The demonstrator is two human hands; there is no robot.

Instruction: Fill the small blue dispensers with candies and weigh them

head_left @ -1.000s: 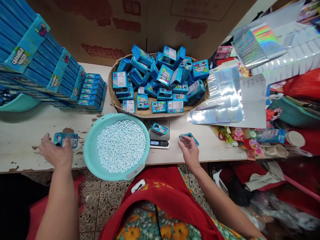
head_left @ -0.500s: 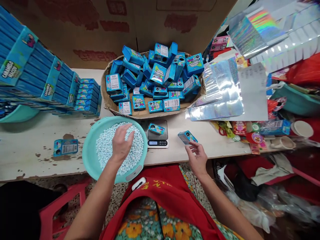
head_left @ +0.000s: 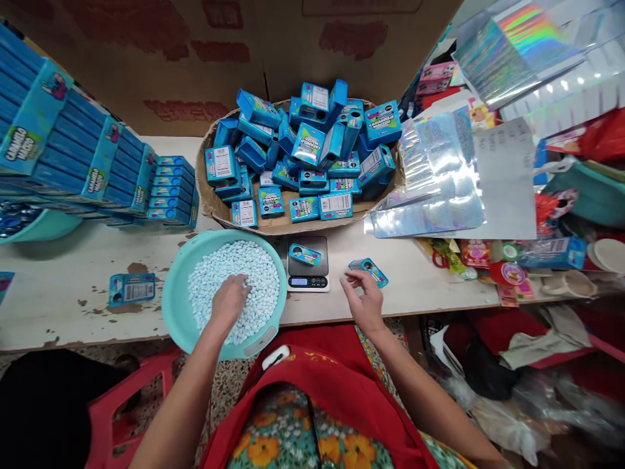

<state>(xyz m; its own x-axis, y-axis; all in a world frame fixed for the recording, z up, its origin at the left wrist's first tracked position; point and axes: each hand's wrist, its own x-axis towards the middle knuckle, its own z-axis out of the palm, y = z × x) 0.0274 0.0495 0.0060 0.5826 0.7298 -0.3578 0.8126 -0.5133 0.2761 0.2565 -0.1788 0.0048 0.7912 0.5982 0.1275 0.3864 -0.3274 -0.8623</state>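
Observation:
My left hand (head_left: 229, 299) is down in a mint-green basin (head_left: 173, 293), its fingers curled together on the small pale-blue candies (head_left: 258, 267); how many they hold is hidden. On a small digital scale (head_left: 308, 281) lies a blue candy box (head_left: 305, 255) with a round hole. My right hand (head_left: 364, 301) hovers over the table's front edge with fingers apart and nothing in them. Just behind its fingers, another blue candy box (head_left: 375, 271) lies on the table, partly covered by the hand.
A cut-down carton (head_left: 273, 225) full of blue boxes stands behind the scale. Stacked display packs (head_left: 97, 156) rise at the left, and a single box (head_left: 131, 288) lies nearer. Holographic sheets (head_left: 430, 176) and assorted candy packs (head_left: 476, 254) cover the right side.
My left hand has lowered into the candies and its fingers have closed. My right hand has shifted left, away from the box on the table.

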